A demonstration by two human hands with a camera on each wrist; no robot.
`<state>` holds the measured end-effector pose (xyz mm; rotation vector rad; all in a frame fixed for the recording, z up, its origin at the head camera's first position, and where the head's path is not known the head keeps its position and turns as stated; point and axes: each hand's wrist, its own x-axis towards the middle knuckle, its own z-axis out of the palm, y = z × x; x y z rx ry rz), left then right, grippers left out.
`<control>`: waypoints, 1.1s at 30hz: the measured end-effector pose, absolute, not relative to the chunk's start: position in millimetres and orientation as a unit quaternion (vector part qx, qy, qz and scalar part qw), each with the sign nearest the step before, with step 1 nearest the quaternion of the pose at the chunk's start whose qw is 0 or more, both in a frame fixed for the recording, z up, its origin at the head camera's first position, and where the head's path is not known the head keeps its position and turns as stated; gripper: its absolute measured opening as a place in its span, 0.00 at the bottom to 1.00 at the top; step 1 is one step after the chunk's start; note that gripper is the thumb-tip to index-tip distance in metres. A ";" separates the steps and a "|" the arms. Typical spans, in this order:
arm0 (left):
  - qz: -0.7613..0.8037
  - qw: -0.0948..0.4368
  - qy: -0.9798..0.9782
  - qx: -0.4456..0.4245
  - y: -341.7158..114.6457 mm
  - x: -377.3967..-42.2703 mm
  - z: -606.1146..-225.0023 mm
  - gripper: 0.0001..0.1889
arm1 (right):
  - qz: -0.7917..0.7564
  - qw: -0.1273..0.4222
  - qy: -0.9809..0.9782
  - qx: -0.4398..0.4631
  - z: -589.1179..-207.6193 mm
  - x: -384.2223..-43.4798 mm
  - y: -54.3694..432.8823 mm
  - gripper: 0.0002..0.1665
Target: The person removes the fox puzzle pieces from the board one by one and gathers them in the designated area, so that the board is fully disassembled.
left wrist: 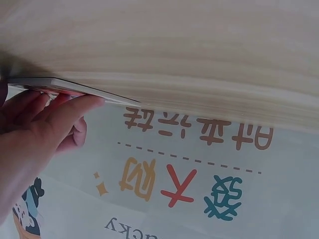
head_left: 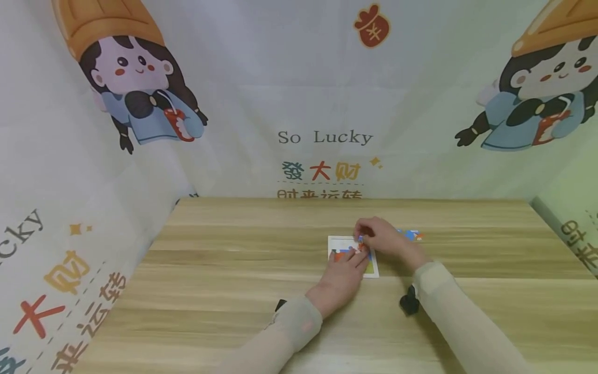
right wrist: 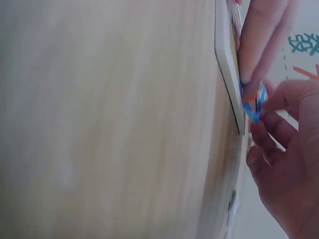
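Here, the person's left hand [head_left: 341, 272] lies over a small white-bordered puzzle board [head_left: 337, 242], its fingers fairly straight and slightly spread, the tips resting on the coloured picture; it grips nothing. The left wrist view shows those fingers reaching across the board's face, with the thumb partly cut off at the edge. The right hand [head_left: 380, 236] is narrowed to a pinch: thumb and forefinger hold a small blue, white and orange piece [right wrist: 255, 103] at the board's far right corner, just beside the left fingertips, while the other fingers curl loosely. Whether the piece touches the board cannot be told.

The board lies flat on the wood-grained table [head_left: 224, 259], right of its middle. More loose pieces [head_left: 412, 235], blue with some orange, lie past the right hand, apart from the board. Behind hangs a pale printed cloth [head_left: 243, 78].
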<state>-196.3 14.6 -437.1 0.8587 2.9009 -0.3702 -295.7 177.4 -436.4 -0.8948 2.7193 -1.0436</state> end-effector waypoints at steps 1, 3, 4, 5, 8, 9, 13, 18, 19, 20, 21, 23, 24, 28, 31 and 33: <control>-0.120 0.047 0.951 0.281 14.5 -196.4 -437.0 0.27 | -0.354 0.050 0.889 -0.286 -436.5 -295.1 180.2 0.11; -0.117 0.044 0.952 0.281 14.4 -196.9 -437.0 0.27 | -0.372 0.051 0.885 -0.276 -435.6 -294.2 186.1 0.11; -0.114 0.042 0.952 0.282 14.4 -197.2 -437.1 0.27 | -0.383 0.052 0.881 -0.272 -434.7 -294.0 189.0 0.11; -0.113 0.040 0.952 0.283 14.3 -197.8 -437.3 0.27 | -0.396 0.055 0.877 -0.268 -433.1 -293.7 191.7 0.11; -0.106 0.044 0.951 0.286 14.2 -198.1 -437.6 0.27 | -0.439 0.070 0.859 -0.254 -428.9 -293.7 199.8 0.10; -0.103 0.045 0.952 0.286 14.2 -198.3 -437.5 0.27 | -0.457 0.075 0.850 -0.250 -427.0 -293.8 202.2 0.11; -0.093 0.044 0.954 0.282 14.7 -200.1 -436.1 0.26 | -0.514 0.091 0.825 -0.216 -421.8 -294.6 211.2 0.13; -0.089 0.047 0.953 0.285 15.1 -200.7 -436.3 0.26 | -0.536 0.077 0.819 -0.188 -416.2 -290.6 224.8 0.17; -0.088 0.048 0.953 0.286 15.2 -200.8 -436.8 0.26 | -0.537 0.071 0.820 -0.182 -415.0 -289.5 228.0 0.18; -0.087 0.048 0.953 0.286 15.2 -200.9 -437.0 0.26 | -0.538 0.063 0.822 -0.177 -413.9 -288.7 231.5 0.19; -0.086 0.049 0.953 0.286 15.3 -201.0 -437.2 0.26 | -0.539 0.056 0.824 -0.168 -412.8 -288.1 235.2 0.20; -0.083 0.051 0.954 0.285 15.4 -201.5 -437.2 0.26 | -0.538 0.040 0.828 -0.153 -410.0 -287.2 242.2 0.21; -0.080 0.050 0.954 0.285 15.6 -201.9 -437.3 0.26 | -0.538 0.034 0.830 -0.143 -408.7 -287.1 246.0 0.21; -0.076 0.042 0.955 0.283 16.2 -203.8 -436.7 0.26 | -0.529 0.014 0.841 -0.112 -402.5 -286.1 260.7 0.20; -0.077 0.043 0.955 0.283 16.8 -202.9 -436.6 0.26 | -0.529 0.017 0.844 -0.092 -400.1 -284.3 271.0 0.20; -0.076 0.046 0.955 0.285 17.7 -201.6 -436.8 0.26 | -0.531 0.019 0.843 -0.081 -399.9 -282.3 278.0 0.21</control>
